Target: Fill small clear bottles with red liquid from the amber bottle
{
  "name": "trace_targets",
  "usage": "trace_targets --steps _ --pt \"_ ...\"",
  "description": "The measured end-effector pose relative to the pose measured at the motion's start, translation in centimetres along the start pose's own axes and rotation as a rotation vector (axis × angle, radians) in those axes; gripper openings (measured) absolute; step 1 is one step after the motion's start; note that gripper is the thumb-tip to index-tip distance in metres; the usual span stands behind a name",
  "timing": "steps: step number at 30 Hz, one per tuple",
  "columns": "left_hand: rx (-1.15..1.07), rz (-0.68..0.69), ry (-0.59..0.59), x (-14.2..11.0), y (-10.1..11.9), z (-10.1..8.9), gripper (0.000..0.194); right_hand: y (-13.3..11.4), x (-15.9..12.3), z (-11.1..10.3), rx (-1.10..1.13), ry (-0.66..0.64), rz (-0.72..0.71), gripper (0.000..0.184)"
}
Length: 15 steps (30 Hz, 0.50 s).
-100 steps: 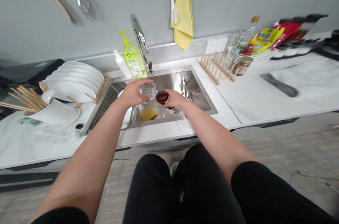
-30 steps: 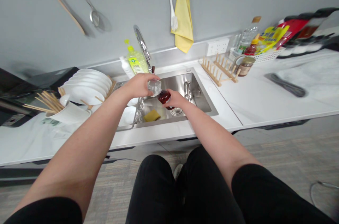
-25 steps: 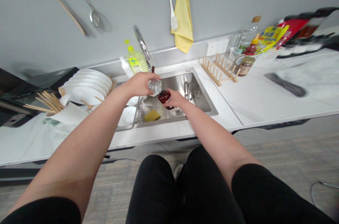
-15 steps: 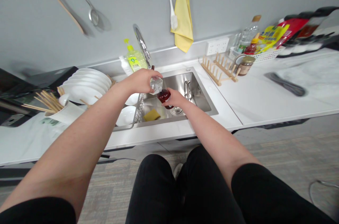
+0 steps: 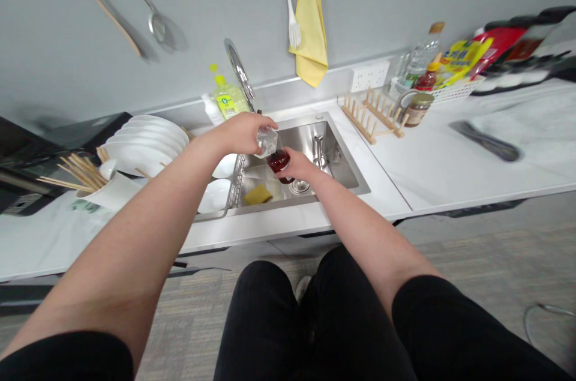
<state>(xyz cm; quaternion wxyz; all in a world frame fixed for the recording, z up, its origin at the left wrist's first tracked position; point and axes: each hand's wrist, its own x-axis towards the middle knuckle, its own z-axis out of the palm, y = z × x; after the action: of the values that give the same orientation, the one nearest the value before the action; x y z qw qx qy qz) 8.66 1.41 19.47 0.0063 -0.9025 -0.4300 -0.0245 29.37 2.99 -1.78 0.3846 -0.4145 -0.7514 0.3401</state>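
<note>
Over the sink (image 5: 348, 156), my left hand (image 5: 245, 132) is closed around a clear faceted glass (image 5: 267, 141), tilted with its base toward me. Just to the right and below, my right hand (image 5: 297, 165) grips a dark red bottle (image 5: 279, 160). The glass's far end is close to the top of the bottle; whether they touch I cannot tell. Beneath them in the basin lie a yellow sponge (image 5: 258, 195) and the round drain (image 5: 299, 186). The chrome faucet (image 5: 240, 69) rises behind my left hand.
At left are stacked white plates (image 5: 146, 141), a chopstick holder (image 5: 112, 189) and bowls (image 5: 215, 196) in a wire rack. Soap bottles (image 5: 229, 99) stand behind the sink. Rightward are a wooden rack (image 5: 375, 114), a jar (image 5: 418, 110) and a black-handled utensil (image 5: 486, 140).
Both hands hold nearly the same place, still gripping the glass and the bottle. Only a very slight shift of the view shows.
</note>
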Motion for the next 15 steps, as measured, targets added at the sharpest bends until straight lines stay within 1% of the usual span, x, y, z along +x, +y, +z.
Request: trace_targets --steps 5,15 --pt "0.021 -0.020 -0.042 0.32 0.40 -0.49 0.087 0.11 -0.01 -0.01 0.024 0.008 -0.004 0.074" --pt "0.084 -0.011 -0.077 1.02 0.41 -0.84 0.090 -0.06 -0.09 -0.11 0.034 0.020 -0.006 0.076"
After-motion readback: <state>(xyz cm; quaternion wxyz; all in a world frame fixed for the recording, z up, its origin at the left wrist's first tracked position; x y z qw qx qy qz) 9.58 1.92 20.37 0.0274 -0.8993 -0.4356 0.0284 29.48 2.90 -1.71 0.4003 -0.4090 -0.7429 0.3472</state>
